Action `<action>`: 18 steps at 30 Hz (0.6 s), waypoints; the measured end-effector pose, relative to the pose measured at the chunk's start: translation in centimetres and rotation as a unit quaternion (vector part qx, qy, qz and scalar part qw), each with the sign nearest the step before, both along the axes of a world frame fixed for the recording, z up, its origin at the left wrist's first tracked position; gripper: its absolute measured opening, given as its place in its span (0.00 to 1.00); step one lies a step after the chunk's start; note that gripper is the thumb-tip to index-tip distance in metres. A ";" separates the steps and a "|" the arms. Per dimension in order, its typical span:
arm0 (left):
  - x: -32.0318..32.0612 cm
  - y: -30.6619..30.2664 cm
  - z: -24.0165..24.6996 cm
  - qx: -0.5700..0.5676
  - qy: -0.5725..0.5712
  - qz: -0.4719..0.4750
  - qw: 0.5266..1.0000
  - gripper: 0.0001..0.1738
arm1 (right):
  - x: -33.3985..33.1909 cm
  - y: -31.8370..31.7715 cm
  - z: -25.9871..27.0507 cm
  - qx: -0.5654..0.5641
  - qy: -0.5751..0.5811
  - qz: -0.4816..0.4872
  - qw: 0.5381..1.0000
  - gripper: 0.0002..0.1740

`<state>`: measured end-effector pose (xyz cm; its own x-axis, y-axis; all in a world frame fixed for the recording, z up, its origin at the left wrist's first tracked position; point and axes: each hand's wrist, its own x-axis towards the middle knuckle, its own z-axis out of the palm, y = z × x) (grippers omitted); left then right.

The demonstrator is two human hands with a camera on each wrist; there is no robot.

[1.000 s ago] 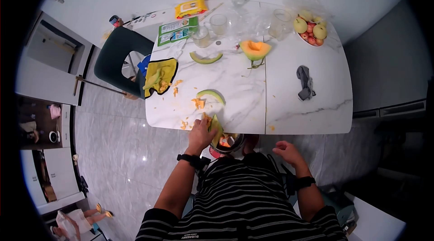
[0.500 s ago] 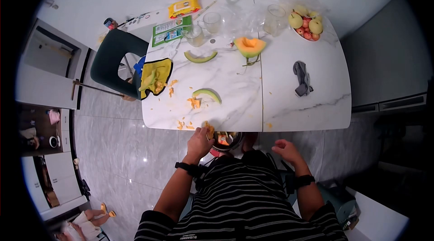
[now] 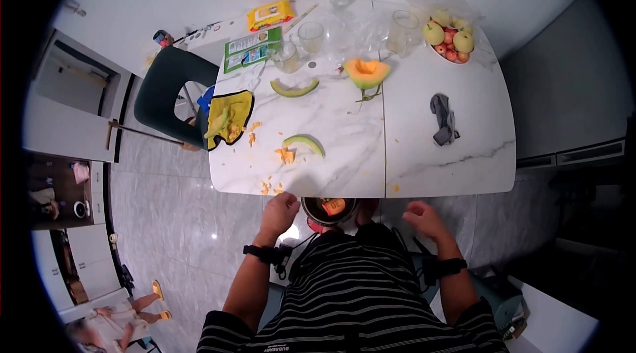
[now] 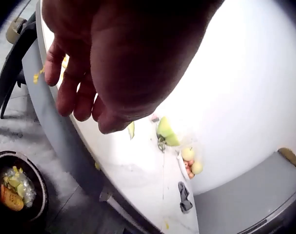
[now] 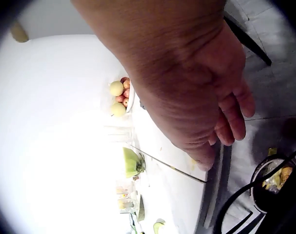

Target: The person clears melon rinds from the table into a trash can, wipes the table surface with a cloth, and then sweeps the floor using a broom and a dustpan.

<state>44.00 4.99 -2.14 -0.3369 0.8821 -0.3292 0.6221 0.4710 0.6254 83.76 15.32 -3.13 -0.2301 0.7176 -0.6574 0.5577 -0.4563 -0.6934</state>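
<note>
Head view: a marbled tabletop, a bin below its near edge; left hand and right hand empty, fingers loosely bent; orange scraps on the tabletop near the left hand, probably light, soft, slippery, best pinched low at the sides.

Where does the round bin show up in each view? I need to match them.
Head: round bin just below the picture's centre, at the near edge of the table.
Left wrist: round bin in the lower left corner.
Right wrist: round bin at lower right.
Shared landmark: the cut melon on the table.
</note>
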 end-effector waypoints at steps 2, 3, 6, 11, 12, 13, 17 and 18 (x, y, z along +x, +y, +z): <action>-1.1 0.1 0.0 0.035 -0.017 0.036 0.999 0.10 | 0.2 1.1 0.2 0.020 0.033 -0.005 0.999 0.22; -1.5 0.3 0.2 0.045 -0.016 0.052 0.997 0.10 | 0.3 1.6 0.2 0.029 0.050 -0.007 0.998 0.21; -2.6 -0.2 0.1 0.051 -0.008 0.086 0.995 0.12 | 0.1 3.8 1.9 0.080 0.034 -0.001 0.996 0.22; -2.7 -1.2 0.2 0.036 -0.027 0.117 0.992 0.12 | 0.9 9.0 4.1 0.150 0.032 -0.039 0.987 0.23; -2.6 -1.4 0.4 0.023 -0.037 0.123 0.991 0.12 | 1.4 10.2 3.7 0.170 0.028 -0.049 0.984 0.23; -2.5 -1.7 0.5 0.034 -0.033 0.128 0.991 0.12 | 2.0 11.5 3.3 0.196 0.013 -0.051 0.979 0.25; -2.6 -3.0 -0.2 0.027 -0.029 0.149 0.988 0.13 | 3.8 17.0 1.1 0.319 -0.130 -0.015 0.939 0.30; -2.4 -2.9 0.1 0.022 -0.026 0.154 0.987 0.13 | 4.0 18.5 0.9 0.353 -0.184 0.004 0.917 0.31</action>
<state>41.63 2.06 -2.03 -0.5753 0.7542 -0.3164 0.4192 0.6041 0.6777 87.75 33.79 -2.23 -0.0939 0.9935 -0.0636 0.8146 0.0400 -0.5787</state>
